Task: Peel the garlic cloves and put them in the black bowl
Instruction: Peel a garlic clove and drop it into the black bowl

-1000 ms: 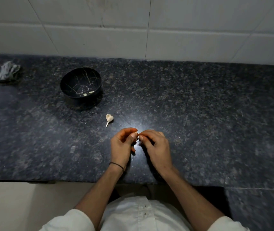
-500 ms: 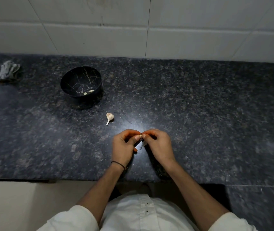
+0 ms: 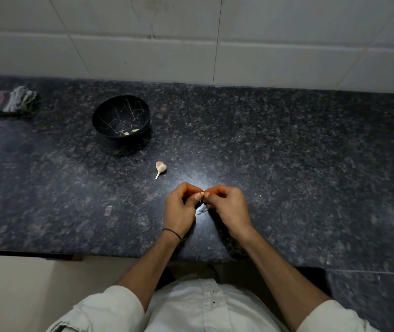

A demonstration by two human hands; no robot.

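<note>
Where the dark speckled stone counter [image 3: 286,164] runs out of view on the left, a crumpled grey and pink cloth [image 3: 14,101] lies near the white tiled wall [image 3: 263,56], too dim for me to make out its folds. Right of it, well apart, stands the round black bowl with thin gold crack lines [image 3: 109,109]. Two pale peeled garlic cloves [image 3: 130,132] lie at its near inner side.

Between the bowl and my hands a small whitish garlic piece with a thin stem [image 3: 160,167] rests alone on the stone.

My left hand [image 3: 179,209], with a thin black band [image 3: 172,233] at the wrist, has its fingers curled, and my right hand [image 3: 227,207] meets it fingertip to fingertip. Together they pinch a small pale garlic clove [image 3: 202,194] just above the counter. Most of it is hidden by my fingers, so I cannot tell how much skin it wears. Under the gap between my hands lie some faint papery scraps [image 3: 203,209], blurred by glare.

The counter's near edge passes under my forearms, and right of my right hand the stone stretches wide to the frame's edge.
</note>
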